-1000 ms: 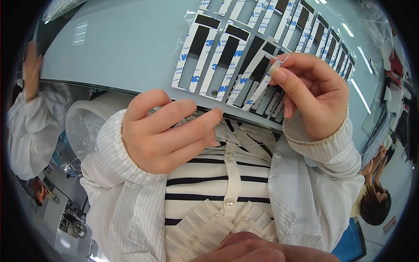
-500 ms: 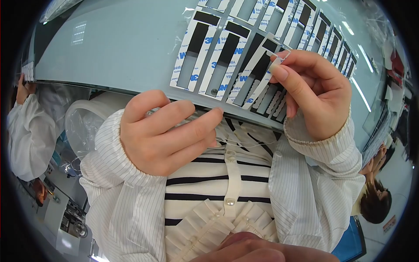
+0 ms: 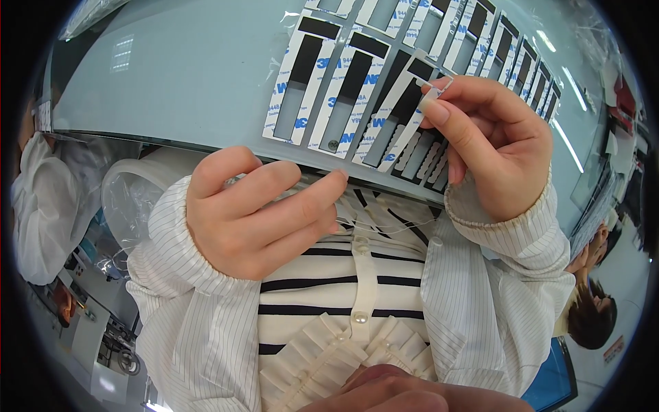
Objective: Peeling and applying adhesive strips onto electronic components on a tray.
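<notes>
Several flat rectangular pieces with white printed adhesive-tape borders and black T-shaped parts lie in rows; the nearest left piece (image 3: 306, 62) and its neighbour (image 3: 355, 77) rest flat. My right hand (image 3: 491, 141) pinches a thin white-bordered frame (image 3: 401, 88) by its right edge between thumb and index finger. That frame lies askew over another piece, and whether it is fully free of it I cannot tell. Beside it are black pieces with wavy-edged white strips (image 3: 410, 154). My left hand (image 3: 257, 213) hovers at the table's front edge, its fingers loosely bent and apart; its thumb is hidden.
The pieces sit on a glossy grey-blue table (image 3: 171, 82) with its front edge before me. Under that edge at left stands a white bin (image 3: 130, 172) with a clear plastic liner. Another person (image 3: 590, 316) is at the far right; white cloth (image 3: 38, 213) hangs at far left.
The view shifts slightly, so the pieces sit a little further left. My right hand keeps its pinch on the frame, and my left hand barely moves. The hand at far left has moved.
</notes>
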The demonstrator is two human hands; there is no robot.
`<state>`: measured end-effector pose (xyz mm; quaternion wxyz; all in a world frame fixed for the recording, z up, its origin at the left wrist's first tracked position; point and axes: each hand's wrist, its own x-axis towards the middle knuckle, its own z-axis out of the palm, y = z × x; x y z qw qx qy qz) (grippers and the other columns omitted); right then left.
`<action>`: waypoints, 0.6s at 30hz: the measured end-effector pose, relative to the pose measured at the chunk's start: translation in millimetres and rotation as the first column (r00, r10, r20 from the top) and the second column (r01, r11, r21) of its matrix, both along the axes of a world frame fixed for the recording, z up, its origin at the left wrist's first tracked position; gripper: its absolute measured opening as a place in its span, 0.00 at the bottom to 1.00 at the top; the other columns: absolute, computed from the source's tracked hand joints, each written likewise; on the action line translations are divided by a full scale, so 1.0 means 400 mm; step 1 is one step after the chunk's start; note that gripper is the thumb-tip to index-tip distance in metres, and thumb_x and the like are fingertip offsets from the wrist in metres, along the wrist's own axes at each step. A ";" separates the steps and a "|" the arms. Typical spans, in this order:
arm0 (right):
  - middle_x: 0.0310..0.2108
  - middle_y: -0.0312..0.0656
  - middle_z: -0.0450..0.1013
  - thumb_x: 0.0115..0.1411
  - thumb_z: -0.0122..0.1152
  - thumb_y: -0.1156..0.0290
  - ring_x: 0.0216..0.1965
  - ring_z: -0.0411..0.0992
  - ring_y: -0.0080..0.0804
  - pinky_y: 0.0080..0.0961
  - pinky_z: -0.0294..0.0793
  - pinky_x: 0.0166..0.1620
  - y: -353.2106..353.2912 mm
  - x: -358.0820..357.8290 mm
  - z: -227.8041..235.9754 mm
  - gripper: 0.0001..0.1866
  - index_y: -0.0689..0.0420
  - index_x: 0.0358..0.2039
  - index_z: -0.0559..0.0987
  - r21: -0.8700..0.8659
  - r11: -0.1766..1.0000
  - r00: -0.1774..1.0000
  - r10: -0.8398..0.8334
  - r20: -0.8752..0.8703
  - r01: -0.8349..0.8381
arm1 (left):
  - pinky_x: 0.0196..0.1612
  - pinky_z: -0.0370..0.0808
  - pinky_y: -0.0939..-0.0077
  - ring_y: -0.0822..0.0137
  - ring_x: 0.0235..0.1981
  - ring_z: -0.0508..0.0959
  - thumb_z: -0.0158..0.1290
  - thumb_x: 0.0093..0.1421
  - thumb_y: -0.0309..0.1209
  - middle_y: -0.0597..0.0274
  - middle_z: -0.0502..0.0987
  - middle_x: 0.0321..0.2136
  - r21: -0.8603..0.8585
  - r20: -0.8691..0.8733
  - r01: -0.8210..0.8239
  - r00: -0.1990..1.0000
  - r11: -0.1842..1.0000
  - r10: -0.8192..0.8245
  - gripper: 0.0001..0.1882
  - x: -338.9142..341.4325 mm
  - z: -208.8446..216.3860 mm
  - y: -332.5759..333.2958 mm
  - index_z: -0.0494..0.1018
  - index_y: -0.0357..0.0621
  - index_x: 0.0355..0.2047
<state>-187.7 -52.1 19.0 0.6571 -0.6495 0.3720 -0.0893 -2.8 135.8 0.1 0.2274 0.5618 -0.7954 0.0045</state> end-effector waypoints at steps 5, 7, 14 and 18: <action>0.35 0.45 0.80 0.63 0.63 0.79 0.19 0.69 0.12 0.08 0.62 0.19 0.005 0.000 0.022 0.09 0.65 0.44 0.80 -0.038 0.999 1.000 -0.009 0.013 0.009 | 0.36 0.61 0.75 0.72 0.30 0.67 0.63 0.55 0.42 0.74 0.84 0.41 -0.019 0.017 0.003 1.000 1.000 -0.002 0.09 0.002 0.024 -0.001 0.79 0.55 0.27; 0.35 0.45 0.81 0.63 0.63 0.79 0.19 0.69 0.12 0.08 0.62 0.19 -0.001 0.007 0.016 0.09 0.65 0.44 0.80 -0.031 0.999 1.000 -0.005 -0.002 0.005 | 0.36 0.61 0.75 0.72 0.30 0.67 0.63 0.55 0.43 0.74 0.84 0.41 -0.015 0.016 0.007 1.000 1.000 -0.007 0.09 0.010 0.015 -0.005 0.79 0.55 0.27; 0.34 0.44 0.81 0.63 0.63 0.78 0.17 0.67 0.11 0.08 0.62 0.19 -0.001 0.009 0.009 0.09 0.66 0.44 0.80 -0.045 0.999 1.000 -0.009 -0.017 0.009 | 0.36 0.64 0.75 0.70 0.32 0.73 0.63 0.54 0.33 0.72 0.83 0.39 -0.021 -0.011 -0.017 1.000 1.000 0.017 0.08 0.003 0.008 -0.003 0.75 0.52 0.21; 0.35 0.44 0.81 0.64 0.63 0.78 0.17 0.67 0.11 0.08 0.63 0.19 0.007 0.005 0.012 0.09 0.66 0.44 0.79 -0.046 0.999 1.000 -0.006 -0.021 0.005 | 0.34 0.63 0.76 0.70 0.32 0.73 0.63 0.55 0.33 0.72 0.83 0.38 -0.034 0.005 -0.014 1.000 0.999 0.014 0.09 0.000 0.010 0.003 0.74 0.52 0.21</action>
